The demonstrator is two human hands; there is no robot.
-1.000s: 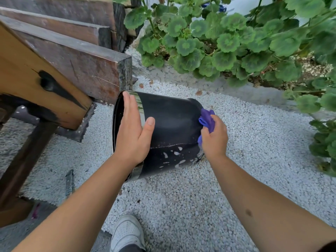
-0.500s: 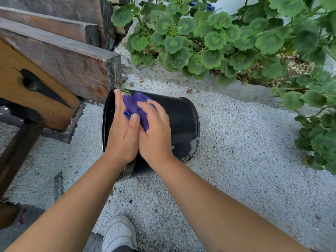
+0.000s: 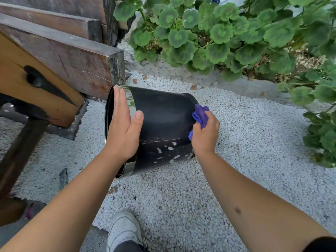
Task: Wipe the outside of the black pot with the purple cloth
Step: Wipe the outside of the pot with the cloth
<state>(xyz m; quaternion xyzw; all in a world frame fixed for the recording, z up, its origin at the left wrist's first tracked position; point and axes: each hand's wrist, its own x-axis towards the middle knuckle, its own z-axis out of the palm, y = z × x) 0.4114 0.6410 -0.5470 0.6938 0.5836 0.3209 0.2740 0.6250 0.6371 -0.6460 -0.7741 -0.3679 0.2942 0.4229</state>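
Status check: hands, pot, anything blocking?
Left hand flat on black pot, steadying near rim. Right hand grips purple cloth at base end. Pale smears low on wall. Nothing blocking.

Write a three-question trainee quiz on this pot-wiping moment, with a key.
1. True or false: the black pot stands upright on the gravel.
2. Which hand holds the purple cloth?
3. The left hand rests: A) at the pot's open rim B) on the wooden beam C) on the plant

Key: 1 false, it lies on its side; 2 the right hand; 3 A.
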